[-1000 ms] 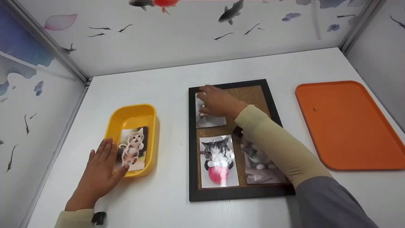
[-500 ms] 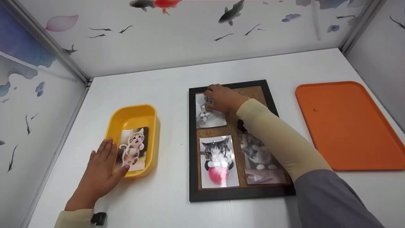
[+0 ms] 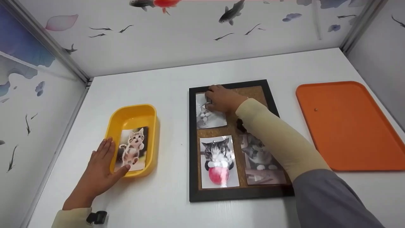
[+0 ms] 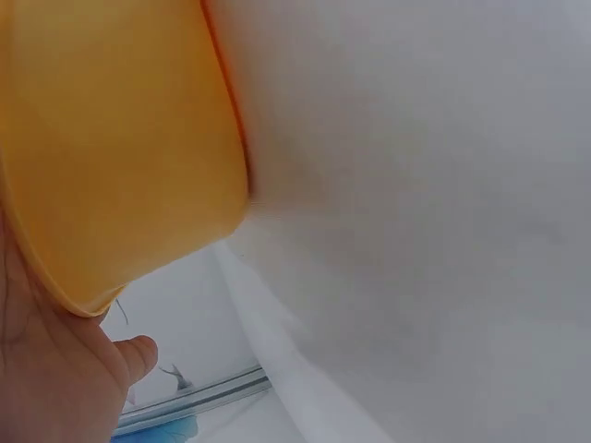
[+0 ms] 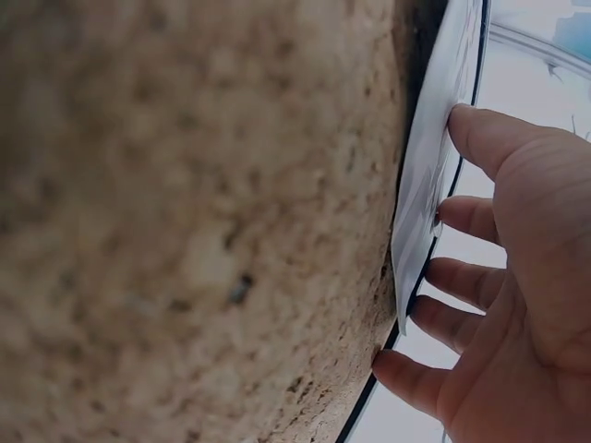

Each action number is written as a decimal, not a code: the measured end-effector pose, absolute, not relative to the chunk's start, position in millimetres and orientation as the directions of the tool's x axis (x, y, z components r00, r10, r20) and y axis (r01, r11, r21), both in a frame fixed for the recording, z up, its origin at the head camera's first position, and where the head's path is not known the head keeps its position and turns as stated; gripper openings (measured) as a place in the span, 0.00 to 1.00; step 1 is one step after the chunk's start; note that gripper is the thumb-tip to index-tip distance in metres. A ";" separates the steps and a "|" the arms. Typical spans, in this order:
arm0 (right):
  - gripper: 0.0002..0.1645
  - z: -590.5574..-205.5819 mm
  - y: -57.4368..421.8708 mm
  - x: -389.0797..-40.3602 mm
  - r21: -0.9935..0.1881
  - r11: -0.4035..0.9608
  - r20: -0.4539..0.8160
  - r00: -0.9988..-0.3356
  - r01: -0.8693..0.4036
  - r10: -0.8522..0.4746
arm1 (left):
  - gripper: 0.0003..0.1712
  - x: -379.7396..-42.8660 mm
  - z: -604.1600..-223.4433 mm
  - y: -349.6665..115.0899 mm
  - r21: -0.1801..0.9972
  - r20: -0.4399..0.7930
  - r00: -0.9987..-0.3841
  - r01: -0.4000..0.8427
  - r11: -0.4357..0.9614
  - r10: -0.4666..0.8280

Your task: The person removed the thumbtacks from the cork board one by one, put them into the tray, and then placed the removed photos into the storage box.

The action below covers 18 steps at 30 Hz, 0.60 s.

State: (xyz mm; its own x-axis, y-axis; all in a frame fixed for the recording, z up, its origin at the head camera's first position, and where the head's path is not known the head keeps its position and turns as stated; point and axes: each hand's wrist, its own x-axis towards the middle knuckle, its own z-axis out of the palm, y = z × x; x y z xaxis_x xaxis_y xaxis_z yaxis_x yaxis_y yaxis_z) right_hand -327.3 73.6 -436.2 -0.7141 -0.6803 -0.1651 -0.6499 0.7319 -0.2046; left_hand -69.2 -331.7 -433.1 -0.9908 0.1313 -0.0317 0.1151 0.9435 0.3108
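Cork board (image 3: 193, 158) in black frame, flat on white table (image 3: 171, 190). Three photos on it: corner photo (image 3: 211, 119) at 11 o'clock, ball photo (image 3: 219, 162) at 7, grey photo (image 3: 258, 161) at 5, the last partly covered by the right sleeve (image 3: 278, 136).

Right hand (image 3: 225, 98) over the corner photo. Wrist view: thumb and some fingertips on the photo, spread apart, little finger at its lower end. No grasp; fingers loosely bent, touching. Cannot tell whether anything small sits beneath the tips.

Yellow tub (image 3: 154, 148) at the board's 9 o'clock, well apart from it. Inside, toward 6 o'clock: kitten photo (image 3: 133, 147). Left hand (image 3: 99, 172) at the tub's 8 o'clock, fingers straight along the side, thumb out at the near corner. Released, touching only.

Orange tray (image 3: 354, 133) at the board's 3 o'clock; small speck (image 3: 315, 109) at its 10.
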 end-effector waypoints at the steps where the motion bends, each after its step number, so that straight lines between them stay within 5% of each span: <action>1: 0.30 -436.4 73.6 -327.6 -0.206 0.730 -0.163 -0.713 -0.652 -0.682 | 0.56 -70.6 -431.1 -331.2 0.323 -0.031 -0.991 0.111 0.940 0.128; 8: 0.31 -437.1 73.6 -327.2 -0.206 0.728 -0.162 -0.711 -0.654 -0.684 | 0.51 -80.0 -418.5 -310.0 0.315 0.132 -0.982 0.168 0.934 0.132; 18: 0.32 -438.4 74.4 -329.8 -0.191 0.735 -0.159 -0.718 -0.651 -0.677 | 0.46 -101.1 -403.8 -232.0 0.219 0.268 -0.907 0.385 0.897 0.324</action>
